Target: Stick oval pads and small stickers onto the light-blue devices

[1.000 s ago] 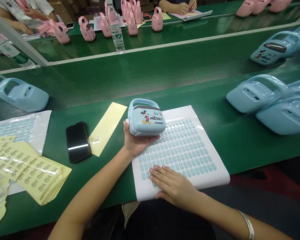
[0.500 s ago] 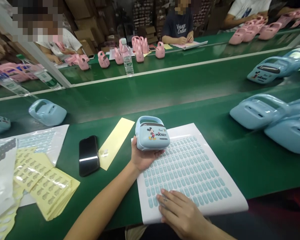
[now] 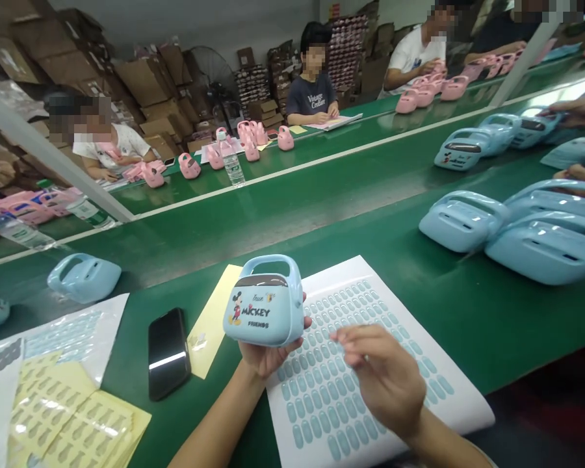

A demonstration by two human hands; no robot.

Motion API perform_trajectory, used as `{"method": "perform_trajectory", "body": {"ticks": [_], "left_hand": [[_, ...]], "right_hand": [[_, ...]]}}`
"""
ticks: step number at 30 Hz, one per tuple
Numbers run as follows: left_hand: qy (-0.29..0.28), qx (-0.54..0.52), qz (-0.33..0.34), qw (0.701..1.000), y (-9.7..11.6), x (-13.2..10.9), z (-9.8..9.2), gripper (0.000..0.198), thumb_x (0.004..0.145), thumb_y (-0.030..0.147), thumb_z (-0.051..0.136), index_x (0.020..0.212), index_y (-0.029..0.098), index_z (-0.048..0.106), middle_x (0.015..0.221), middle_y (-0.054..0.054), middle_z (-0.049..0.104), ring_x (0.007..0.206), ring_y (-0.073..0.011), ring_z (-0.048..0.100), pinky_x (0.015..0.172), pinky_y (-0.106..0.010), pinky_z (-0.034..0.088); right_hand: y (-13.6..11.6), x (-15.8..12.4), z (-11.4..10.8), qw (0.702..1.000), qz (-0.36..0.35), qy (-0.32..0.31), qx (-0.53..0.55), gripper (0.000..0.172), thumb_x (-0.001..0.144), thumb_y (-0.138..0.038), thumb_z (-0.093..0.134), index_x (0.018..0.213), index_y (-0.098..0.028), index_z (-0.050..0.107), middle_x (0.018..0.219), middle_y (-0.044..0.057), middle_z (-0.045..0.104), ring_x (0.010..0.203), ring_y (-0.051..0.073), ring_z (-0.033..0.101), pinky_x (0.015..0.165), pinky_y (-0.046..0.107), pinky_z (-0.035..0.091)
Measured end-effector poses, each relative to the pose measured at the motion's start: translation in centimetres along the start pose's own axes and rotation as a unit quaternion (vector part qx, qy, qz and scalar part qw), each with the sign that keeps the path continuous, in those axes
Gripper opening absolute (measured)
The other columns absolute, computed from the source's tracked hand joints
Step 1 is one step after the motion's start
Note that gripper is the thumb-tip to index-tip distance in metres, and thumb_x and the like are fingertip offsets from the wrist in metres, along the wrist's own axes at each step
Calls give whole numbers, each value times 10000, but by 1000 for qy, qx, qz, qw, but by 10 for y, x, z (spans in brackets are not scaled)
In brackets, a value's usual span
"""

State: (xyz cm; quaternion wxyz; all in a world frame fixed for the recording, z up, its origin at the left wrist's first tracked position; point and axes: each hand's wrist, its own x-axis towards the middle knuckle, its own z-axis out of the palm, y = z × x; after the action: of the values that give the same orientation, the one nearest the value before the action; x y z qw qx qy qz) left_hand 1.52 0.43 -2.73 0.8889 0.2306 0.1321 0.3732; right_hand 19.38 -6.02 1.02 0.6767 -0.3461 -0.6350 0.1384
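My left hand (image 3: 266, 357) holds up a light blue handbag-shaped plastic case (image 3: 258, 312) from below. The case has a carry handle, a dark strip along its top and a Mickey print on its front. Its front faces me, turned slightly left. To the right of it, my right hand (image 3: 387, 374) is raised over a white sheet of blue oval stickers (image 3: 322, 370). The thumb and fingers are pinched together. Whatever may be between the fingertips is too small to make out.
A black phone (image 3: 169, 354) and a yellow paper strip (image 3: 212, 325) lie left, beside yellow sticker sheets (image 3: 78, 422). More blue cases (image 3: 546, 247) stand right, near another person's hands (image 3: 582, 110). Across the green table (image 3: 273, 221) people sit by pink cases (image 3: 251, 148). A bottle (image 3: 233, 159) stands between.
My right hand has lifted from the lower part of the sticker sheet and come up toward the case, fingers now pinched. My left hand has turned the case slightly. The view has tilted up.
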Motion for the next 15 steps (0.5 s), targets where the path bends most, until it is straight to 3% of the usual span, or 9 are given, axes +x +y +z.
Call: {"method": "perform_trajectory", "body": {"ticks": [2,4,10,15], "left_hand": [[-1,5,-24,1000,-1,-5,-5,797,764,751,191,1403,288,300,1333,-91,479,1067,-256,567,801,-344,479],[-7,-7,-42,999,-3,-8,-8,749,789,728,152,1390,319,333,1277,-66,539,1037,-235,590,769,-324,499],[-60,-41,-72,995,-7,-9,1,599,837,650,262,1167,287,606,1060,-46,682,975,-195,642,756,-269,539],[-54,-43,-63,996,-10,-12,-4,649,682,746,453,1016,242,691,947,-66,700,868,-268,668,663,-329,573]], "right_hand": [[5,15,10,993,-37,111,-6,147,865,-95,518,939,-206,580,789,26,592,827,206,656,681,386,600],[9,21,22,983,-67,166,-29,139,856,-91,530,925,-200,582,788,24,567,847,216,644,678,407,598],[12,17,43,983,-91,154,-47,215,802,7,551,915,-174,586,795,21,554,856,195,636,664,346,615],[12,15,42,983,-99,151,-43,245,810,4,526,945,-190,593,752,9,588,822,200,653,623,353,622]]}}
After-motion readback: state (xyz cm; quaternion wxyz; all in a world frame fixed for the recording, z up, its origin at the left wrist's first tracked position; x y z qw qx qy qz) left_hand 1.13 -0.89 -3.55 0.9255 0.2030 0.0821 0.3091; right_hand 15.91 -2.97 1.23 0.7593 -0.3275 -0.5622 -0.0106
